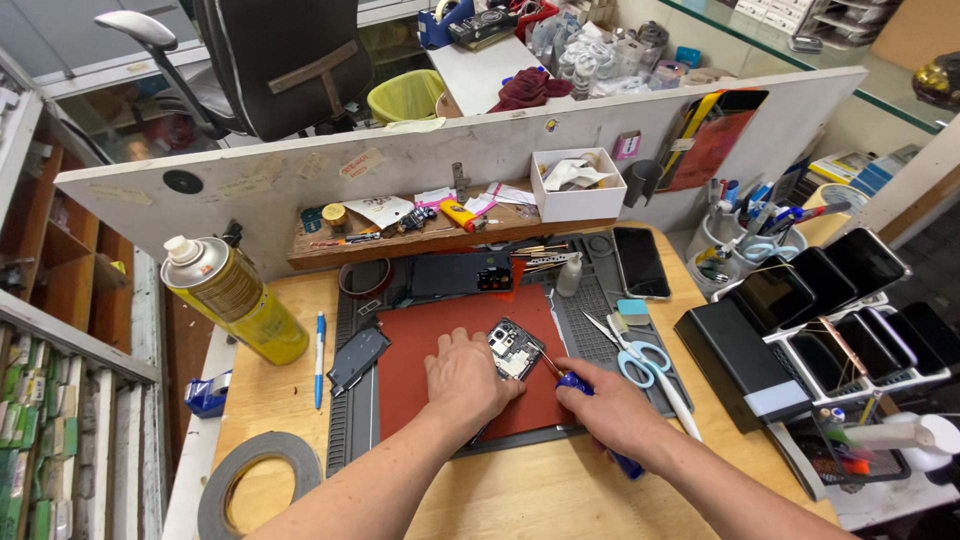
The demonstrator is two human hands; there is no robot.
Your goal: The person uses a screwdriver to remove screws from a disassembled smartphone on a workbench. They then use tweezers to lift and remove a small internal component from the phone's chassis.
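Two hands [465, 378], one phone [514, 350], one screwdriver [578, 383].

The red mat [440, 345] is bare at its left and upper part, so there is free room there. A dark back cover [357, 357] lies just beside its left edge. On the right, scissors [630, 350] lie close to the right hand [610, 405] and block that side. The yellow spray can [235, 298] stands well apart at the left. The wooden table [520, 490] in front is open.
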